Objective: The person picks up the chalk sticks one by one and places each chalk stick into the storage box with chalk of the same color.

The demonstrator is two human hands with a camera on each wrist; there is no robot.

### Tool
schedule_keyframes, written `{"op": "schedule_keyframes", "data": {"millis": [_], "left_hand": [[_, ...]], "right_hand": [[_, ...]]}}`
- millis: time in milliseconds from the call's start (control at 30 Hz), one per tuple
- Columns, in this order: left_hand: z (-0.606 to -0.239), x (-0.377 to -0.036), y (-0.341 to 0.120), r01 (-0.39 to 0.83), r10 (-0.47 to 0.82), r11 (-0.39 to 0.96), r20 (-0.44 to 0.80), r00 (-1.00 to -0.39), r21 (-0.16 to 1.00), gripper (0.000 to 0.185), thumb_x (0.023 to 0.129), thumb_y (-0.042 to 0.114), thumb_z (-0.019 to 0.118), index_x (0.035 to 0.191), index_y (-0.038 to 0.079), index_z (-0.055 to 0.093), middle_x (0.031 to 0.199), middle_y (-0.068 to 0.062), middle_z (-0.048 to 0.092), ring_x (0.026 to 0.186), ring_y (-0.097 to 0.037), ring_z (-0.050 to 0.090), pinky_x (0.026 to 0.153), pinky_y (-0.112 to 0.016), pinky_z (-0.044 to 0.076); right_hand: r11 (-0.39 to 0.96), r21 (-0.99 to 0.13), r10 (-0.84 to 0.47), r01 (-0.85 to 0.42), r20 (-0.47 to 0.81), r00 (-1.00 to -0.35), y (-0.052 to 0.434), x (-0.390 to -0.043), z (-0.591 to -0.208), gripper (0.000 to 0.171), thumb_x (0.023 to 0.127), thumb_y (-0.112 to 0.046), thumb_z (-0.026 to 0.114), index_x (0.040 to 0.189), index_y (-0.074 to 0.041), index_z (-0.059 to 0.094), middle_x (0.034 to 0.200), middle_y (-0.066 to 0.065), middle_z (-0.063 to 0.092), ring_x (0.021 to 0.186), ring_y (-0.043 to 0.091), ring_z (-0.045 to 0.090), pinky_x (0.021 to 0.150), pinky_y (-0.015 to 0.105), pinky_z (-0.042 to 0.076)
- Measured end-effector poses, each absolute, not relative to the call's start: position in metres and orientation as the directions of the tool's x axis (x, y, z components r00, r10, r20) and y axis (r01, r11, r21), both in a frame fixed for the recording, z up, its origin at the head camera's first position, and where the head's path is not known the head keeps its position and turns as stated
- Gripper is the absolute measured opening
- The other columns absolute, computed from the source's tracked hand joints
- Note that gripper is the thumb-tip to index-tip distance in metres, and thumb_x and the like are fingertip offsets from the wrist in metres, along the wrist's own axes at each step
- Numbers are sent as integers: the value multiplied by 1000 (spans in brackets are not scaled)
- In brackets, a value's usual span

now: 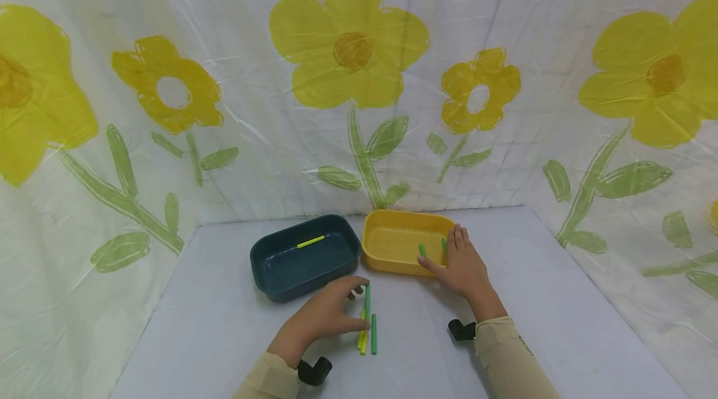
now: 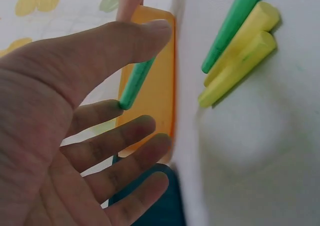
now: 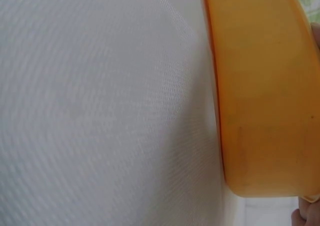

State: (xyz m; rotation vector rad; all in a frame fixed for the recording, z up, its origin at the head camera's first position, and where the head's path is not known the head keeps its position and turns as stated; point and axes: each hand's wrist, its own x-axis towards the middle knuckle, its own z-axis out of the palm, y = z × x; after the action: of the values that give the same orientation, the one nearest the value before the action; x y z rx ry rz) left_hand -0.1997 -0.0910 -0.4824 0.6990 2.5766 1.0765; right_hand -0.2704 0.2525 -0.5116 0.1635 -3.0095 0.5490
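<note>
The left hand (image 1: 325, 318) is hovering over a cluster of sticks (image 1: 367, 330) on the table (image 1: 224, 324), fingers (image 2: 125, 151) spread and relaxed, gripping nothing. The sticks are lying just right of its fingertips, long axes pointing away from the person toward the trays. The right hand (image 1: 462, 265) is resting flat-fingered on the yellow tray (image 1: 392, 243), beside green sticks (image 1: 422, 250) inside. The dark tray (image 1: 303, 255) is holding one yellow stick (image 1: 310, 241)
</note>
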Motion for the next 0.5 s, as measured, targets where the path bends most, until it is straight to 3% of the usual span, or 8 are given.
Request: {"op": "schedule_keyframes", "data": {"millis": [500], "left_hand": [[-477,-212,-76,339,494,601,-4,-869,724,79,85,40,91,151,15,57,139,-5,66,123,-22,64,102,-45,57]], "right_hand": [[932,-341,-94,-121,96,-991,253,-270,-512,128,92,-88,45,165,11,9,176,28,2,165,44,3,132,60,19]]}}
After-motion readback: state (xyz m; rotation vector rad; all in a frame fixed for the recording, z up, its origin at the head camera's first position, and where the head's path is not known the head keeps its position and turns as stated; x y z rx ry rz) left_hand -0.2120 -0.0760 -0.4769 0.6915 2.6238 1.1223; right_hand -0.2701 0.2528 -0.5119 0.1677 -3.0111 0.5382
